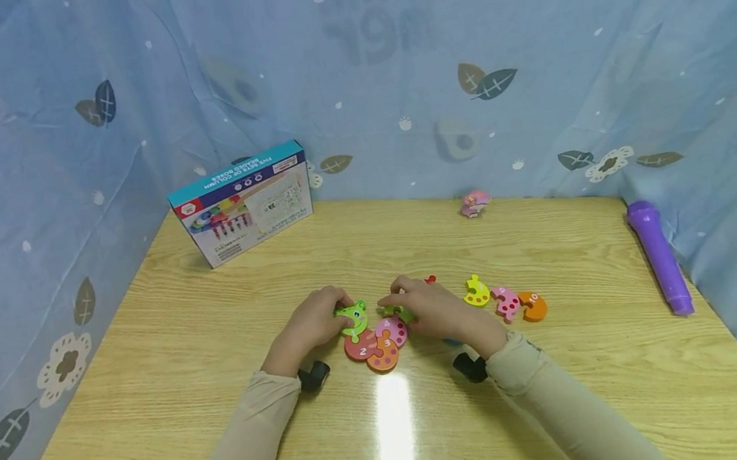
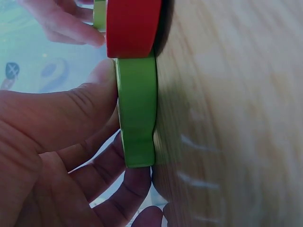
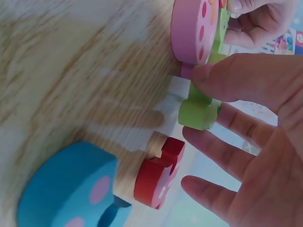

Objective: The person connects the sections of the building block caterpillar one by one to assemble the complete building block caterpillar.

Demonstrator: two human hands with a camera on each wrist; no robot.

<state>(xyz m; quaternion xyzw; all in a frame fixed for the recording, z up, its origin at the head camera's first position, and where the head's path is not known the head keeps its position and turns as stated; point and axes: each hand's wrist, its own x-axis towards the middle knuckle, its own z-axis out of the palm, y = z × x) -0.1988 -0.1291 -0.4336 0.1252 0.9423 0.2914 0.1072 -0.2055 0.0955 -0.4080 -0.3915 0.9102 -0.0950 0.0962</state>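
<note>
Looks like a joining step: the green piece (image 1: 402,312) is being pinched by the right hand (image 1: 436,307), its other fingers spread, right next to the pink 4 (image 1: 391,332) on that hand's left. The frog head (image 1: 355,320) is pinched by the left hand (image 1: 313,319), with the 2 (image 1: 359,347) and 3 (image 1: 382,356) linked on between the hands. Next up, probably, the green piece needs lining up with the 4's knob and pressing in — whether it's seated can't be told. Right of the right hand, yellow (image 1: 476,293), pink (image 1: 507,305) and orange 10 (image 1: 534,306) pieces can be seen. From the head view, the blue piece (image 3: 66,184) and red piece (image 3: 152,183) are mostly blocked by that hand — both are plainly shown in the right wrist view. The frog head's thick side is only caught in the left wrist view.
</note>
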